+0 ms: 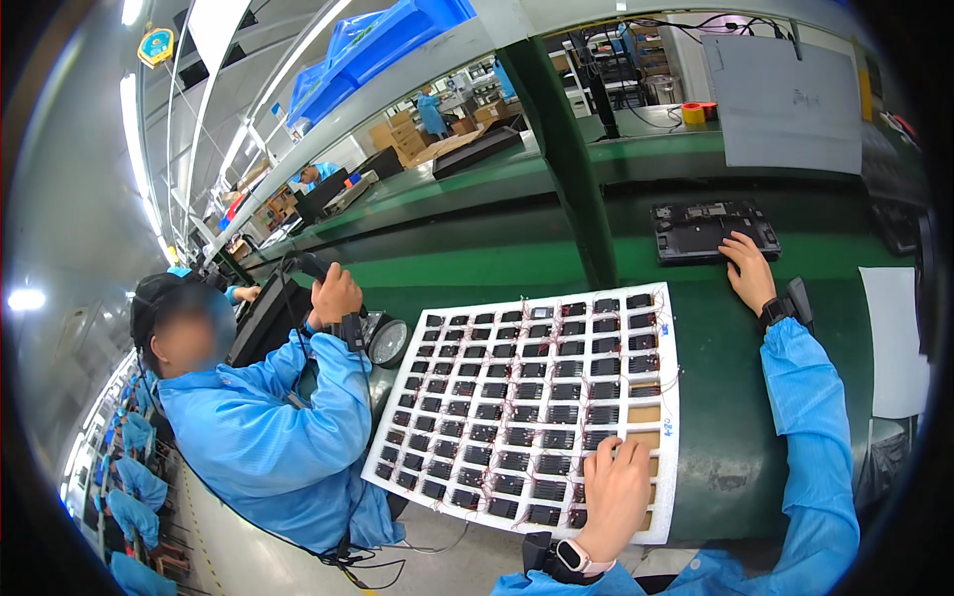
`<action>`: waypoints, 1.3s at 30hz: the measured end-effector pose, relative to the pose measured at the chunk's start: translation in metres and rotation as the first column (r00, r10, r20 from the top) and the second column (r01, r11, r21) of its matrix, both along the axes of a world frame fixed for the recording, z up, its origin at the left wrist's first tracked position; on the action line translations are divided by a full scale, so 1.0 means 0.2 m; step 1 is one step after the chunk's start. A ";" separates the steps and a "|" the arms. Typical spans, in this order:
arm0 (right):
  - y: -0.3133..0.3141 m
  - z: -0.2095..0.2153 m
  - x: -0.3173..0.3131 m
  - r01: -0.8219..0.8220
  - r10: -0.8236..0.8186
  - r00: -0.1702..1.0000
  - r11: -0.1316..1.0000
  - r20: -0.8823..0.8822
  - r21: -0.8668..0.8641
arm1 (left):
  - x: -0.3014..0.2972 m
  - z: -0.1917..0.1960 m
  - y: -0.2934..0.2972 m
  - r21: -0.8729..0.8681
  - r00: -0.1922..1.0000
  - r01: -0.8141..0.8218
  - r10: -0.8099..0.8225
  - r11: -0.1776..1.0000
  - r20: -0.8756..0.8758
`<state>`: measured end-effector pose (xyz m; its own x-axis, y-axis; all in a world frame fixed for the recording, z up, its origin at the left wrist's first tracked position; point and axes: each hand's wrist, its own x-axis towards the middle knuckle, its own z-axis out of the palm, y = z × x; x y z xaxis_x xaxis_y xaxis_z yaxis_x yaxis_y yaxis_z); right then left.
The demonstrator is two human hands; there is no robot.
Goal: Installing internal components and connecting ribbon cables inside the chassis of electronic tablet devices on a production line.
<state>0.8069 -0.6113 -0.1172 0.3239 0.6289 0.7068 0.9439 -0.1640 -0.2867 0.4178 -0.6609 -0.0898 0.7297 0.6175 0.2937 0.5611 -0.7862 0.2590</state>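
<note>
My left hand [614, 492] is over the near right part of a white foam tray [670, 497]. Its fingers are bent down and drawn together at the tray's slots, and the fingertips hide whatever they hold. Rows of small black parts [517, 435] with thin red wires fill most of the slots; several slots along the right edge show brown bottoms. Farther off, my right hand [747, 273] rests with fingers stretched out on the near right edge of a flat black device chassis [711, 230], like an open laptop base. The chassis lies flat on the green bench.
A co-worker in a blue smock [273, 417] sits at the left, holding a dark tool [310, 266]. A green post [568, 164] rises behind the tray. A whitish board [790, 104] stands at the back right, beside yellow and red tape rolls [694, 113]. Blue bins [373, 50] sit overhead.
</note>
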 end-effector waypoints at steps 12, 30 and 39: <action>0.00 0.03 -0.09 -0.172 0.158 0.979 0.980 0.131 0.101 | 0.06 -0.02 0.00 -0.024 0.992 0.104 -0.102 0.994 0.074; 0.05 0.07 -0.20 -0.236 0.222 0.967 0.964 0.121 0.121 | -0.09 0.06 0.11 -0.045 0.985 -0.043 0.049 0.998 0.164; -0.03 0.52 -0.83 -0.579 0.460 0.811 0.535 -0.362 -0.616 | -0.10 -0.01 0.10 0.030 0.977 -0.101 0.093 0.994 0.191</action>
<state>0.6407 -0.6173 -0.0138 -0.1648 0.9863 -0.0098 0.8857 0.1437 -0.4415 0.3987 -0.6415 -0.0911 0.5957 0.6678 0.4464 0.5790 -0.7421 0.3377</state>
